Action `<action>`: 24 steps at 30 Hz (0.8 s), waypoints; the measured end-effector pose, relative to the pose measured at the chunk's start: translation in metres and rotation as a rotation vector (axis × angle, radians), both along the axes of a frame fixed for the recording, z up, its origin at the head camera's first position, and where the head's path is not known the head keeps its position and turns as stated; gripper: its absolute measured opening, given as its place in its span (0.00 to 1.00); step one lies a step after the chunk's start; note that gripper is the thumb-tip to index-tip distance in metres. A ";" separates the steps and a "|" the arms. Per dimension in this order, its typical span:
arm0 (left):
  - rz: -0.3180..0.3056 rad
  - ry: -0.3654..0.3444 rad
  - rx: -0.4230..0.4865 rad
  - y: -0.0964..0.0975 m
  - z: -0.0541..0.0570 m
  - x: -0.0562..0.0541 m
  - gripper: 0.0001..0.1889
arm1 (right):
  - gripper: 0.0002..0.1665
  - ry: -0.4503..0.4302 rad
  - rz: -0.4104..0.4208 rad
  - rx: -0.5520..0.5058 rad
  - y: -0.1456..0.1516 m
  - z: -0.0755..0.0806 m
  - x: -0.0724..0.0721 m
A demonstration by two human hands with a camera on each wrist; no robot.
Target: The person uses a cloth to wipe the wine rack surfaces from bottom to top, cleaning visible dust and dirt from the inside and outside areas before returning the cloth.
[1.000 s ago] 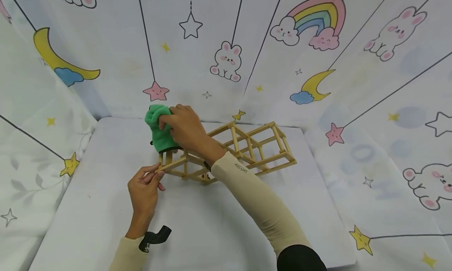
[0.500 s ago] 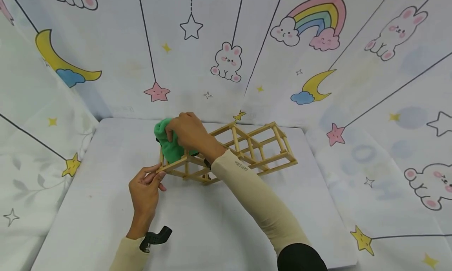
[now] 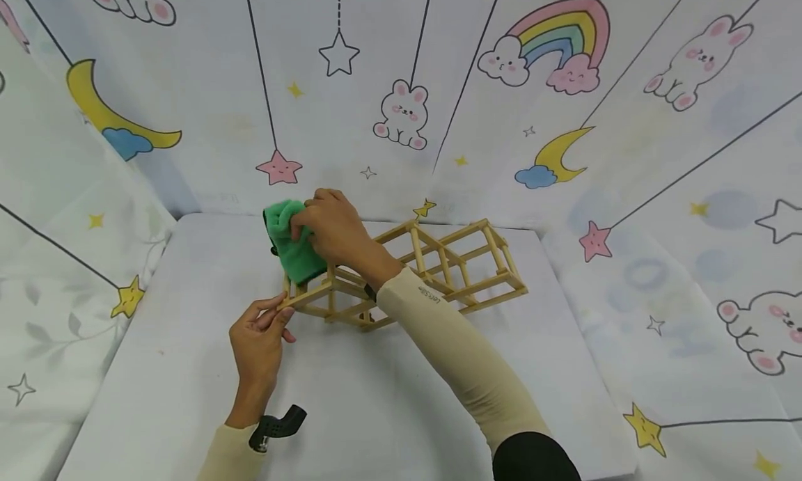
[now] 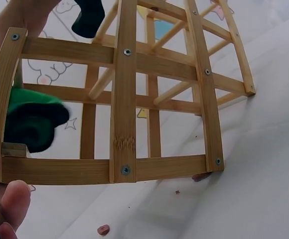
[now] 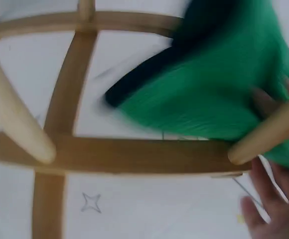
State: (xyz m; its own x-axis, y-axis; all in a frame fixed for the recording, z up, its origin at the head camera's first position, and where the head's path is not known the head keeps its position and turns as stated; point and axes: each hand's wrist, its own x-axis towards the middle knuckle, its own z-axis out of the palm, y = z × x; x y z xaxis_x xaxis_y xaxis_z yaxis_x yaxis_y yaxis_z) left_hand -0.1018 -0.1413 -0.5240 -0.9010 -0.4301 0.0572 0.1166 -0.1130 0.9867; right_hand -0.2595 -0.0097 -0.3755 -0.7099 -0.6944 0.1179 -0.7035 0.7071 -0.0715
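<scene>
My left hand (image 3: 260, 342) pinches the left end of a wooden slatted rack (image 3: 479, 285), which lies over the white tabletop. In the left wrist view a thumb and fingertips hold the corner of its bottom slat (image 4: 60, 171). A green cloth (image 3: 289, 241) with dark edging is bunched in my right hand (image 3: 338, 230), over that same end of the rack. The right wrist view shows the cloth (image 5: 199, 94) blurred, draped against a slat (image 5: 134, 155) beside a round dowel (image 5: 269, 132). My right forearm hides the rack's middle in the head view.
A white tabletop (image 3: 388, 404) extends in front of the rack. Behind it hangs a white backdrop (image 3: 219, 84) printed with rabbits, stars and moons. A small reddish-brown crumb (image 4: 103, 229) and tinier specks lie below the rack in the left wrist view.
My right hand and the green cloth dipped down and right onto the rack's left end, then rose back slightly up and left. My left hand has kept its hold on the rack.
</scene>
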 end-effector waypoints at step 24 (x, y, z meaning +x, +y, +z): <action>-0.001 0.013 -0.017 -0.001 0.000 0.000 0.15 | 0.13 0.028 -0.043 -0.095 -0.001 -0.001 0.001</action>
